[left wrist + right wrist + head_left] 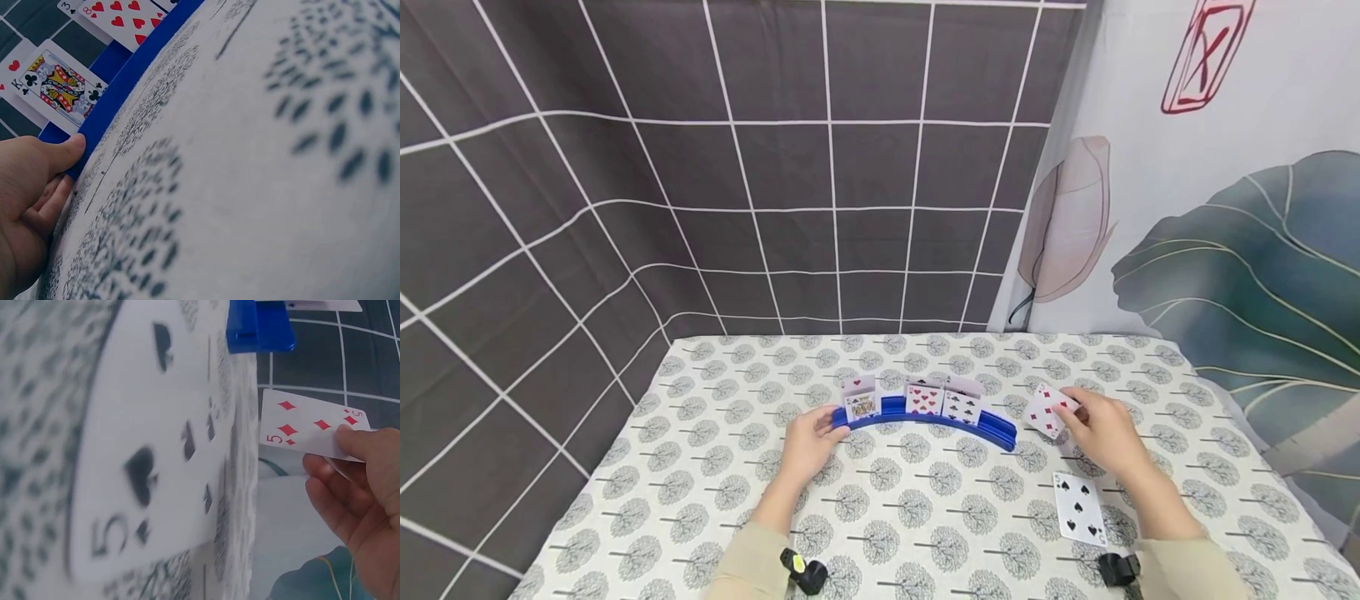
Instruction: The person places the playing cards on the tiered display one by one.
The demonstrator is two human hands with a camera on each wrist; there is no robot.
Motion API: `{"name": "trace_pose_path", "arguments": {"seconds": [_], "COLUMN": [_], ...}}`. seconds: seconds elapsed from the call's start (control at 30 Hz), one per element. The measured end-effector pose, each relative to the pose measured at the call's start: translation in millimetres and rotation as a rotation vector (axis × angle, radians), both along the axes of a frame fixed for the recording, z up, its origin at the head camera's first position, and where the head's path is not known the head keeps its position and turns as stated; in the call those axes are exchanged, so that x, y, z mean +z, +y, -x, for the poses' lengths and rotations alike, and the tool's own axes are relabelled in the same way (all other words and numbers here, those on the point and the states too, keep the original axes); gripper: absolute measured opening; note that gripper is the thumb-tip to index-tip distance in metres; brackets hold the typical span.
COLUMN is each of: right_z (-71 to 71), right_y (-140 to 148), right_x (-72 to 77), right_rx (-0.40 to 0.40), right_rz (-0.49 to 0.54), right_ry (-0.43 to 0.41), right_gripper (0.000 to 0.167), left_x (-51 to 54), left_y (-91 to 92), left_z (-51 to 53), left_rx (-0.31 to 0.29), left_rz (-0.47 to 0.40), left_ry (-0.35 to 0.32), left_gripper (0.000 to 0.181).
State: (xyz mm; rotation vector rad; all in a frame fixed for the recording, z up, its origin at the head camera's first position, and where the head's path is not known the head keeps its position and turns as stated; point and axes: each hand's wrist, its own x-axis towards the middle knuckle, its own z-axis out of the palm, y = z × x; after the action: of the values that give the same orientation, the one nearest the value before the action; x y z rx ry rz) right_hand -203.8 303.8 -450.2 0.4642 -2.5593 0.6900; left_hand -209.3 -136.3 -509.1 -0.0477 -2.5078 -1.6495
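A curved blue card holder (917,415) stands on the table. My left hand (808,442) grips its left end, the thumb on the front face in the left wrist view. Beside that thumb a king of clubs (59,87) stands in the holder, with a heart card (14,67) behind it. An eight of hearts (923,400) and a black club card (961,407) stand farther right, with other cards partly hidden behind them. Right of the holder, my right hand (1105,425) pinches a five of diamonds (306,425) above the table, between thumb and fingers.
A five of spades (1078,508) lies face up on the tree-patterned tablecloth (925,500), below the right hand. Behind the table hangs a dark gridded curtain (872,167). To its right is a pale cloth with leaf and flower prints (1262,267).
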Motion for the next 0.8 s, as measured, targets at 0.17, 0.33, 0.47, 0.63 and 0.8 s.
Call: {"name": "trace_pose_path", "arguments": {"seconds": [0.17,0.33,0.47,0.63,0.8], "right_z": [3.3,3.1,4.7,6.8,6.9], "right_y": [-9,-19,-26,-33,-39], "right_x": [4.8,8.7,10.0,12.5,13.5], "right_rx": [0.018,0.039,0.079,0.11,0.113], "right_rz": [0.003,0.03,0.047,0.055,0.041], "right_ry": [0.048,0.05,0.069,0.058,0.047], "right_gripper": [0.024,0.025,0.024,0.024,0.027], "left_x": [0.6,-0.2,0.0,0.1,0.7], "left_y": [0.6,0.1,-0.1,-0.2,0.9], "left_z": [0.1,0.7,1.2,0.9,-0.3], "left_rx": [0.0,-0.002,-0.003,-0.003,0.001], "left_rz": [-0.004,-0.008,-0.006,-0.008,-0.011], "left_ry": [0.008,-0.004,-0.001,0.0,-0.008], "left_gripper": [0.041,0.041,0.041,0.041,0.042]}}
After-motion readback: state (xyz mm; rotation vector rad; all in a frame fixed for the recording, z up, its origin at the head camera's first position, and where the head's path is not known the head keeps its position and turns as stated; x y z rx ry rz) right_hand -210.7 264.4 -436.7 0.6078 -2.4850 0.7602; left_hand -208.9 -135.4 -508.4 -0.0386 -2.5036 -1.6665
